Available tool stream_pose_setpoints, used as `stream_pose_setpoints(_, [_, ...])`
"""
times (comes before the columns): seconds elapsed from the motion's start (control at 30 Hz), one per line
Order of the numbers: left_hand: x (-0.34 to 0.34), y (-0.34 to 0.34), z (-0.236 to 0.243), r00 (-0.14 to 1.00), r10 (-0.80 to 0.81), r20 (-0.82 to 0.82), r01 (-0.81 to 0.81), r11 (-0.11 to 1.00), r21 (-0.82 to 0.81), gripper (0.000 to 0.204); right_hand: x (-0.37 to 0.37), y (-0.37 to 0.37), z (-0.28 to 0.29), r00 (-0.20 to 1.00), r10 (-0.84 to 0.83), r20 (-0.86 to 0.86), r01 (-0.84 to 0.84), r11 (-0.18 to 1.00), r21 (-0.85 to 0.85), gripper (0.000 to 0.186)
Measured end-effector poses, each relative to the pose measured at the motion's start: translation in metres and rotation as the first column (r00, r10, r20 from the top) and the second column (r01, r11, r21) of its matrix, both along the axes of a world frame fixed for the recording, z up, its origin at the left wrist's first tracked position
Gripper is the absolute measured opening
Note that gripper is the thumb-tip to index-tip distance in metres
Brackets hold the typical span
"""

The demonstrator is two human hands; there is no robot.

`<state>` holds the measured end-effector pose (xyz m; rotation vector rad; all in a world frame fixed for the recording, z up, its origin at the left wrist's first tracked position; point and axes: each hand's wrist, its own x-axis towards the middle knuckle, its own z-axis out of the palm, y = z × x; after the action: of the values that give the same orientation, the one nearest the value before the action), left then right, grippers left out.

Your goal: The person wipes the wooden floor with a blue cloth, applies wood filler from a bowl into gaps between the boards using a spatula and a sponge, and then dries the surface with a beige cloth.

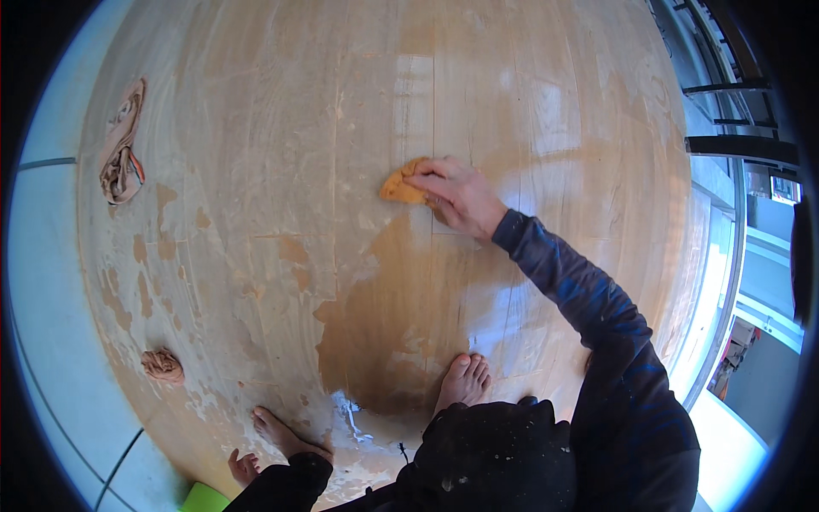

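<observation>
And the right hand (pixel 461 196) pinches an orange sponge (pixel 397 186) on the wet wood-look floor (pixel 299 136); left hand (pixel 244 467) low beside a bare foot (pixel 286 437), long cloth (pixel 122 154) and crumpled rag (pixel 162 366) lying off left!

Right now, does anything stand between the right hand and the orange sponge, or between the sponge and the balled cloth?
Nothing visible does. The right hand grips the sponge, and only patchy floor shows between that and the balled cloth.
</observation>
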<state>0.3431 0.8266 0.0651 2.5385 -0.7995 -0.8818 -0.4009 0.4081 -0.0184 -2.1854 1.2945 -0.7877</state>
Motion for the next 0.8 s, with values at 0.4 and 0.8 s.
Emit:
stream_pose_setpoints(0.4, [0.014, -0.027, -0.006, 0.997, -0.062, 0.038, 0.063, 0.998, -0.014, 0.047, 0.049, 0.112, 0.053, 0.935, 0.096, 0.341, -0.189, 0.949, 0.251, 0.041])
stream_pose_setpoints(0.8, [-0.001, 0.050, -0.013, 0.996, -0.068, 0.053, 0.081, 0.946, -0.315, 0.056, 0.041, -0.187, -0.034, 0.761, -0.649, 0.021, 0.626, 0.725, -0.285, 0.032])
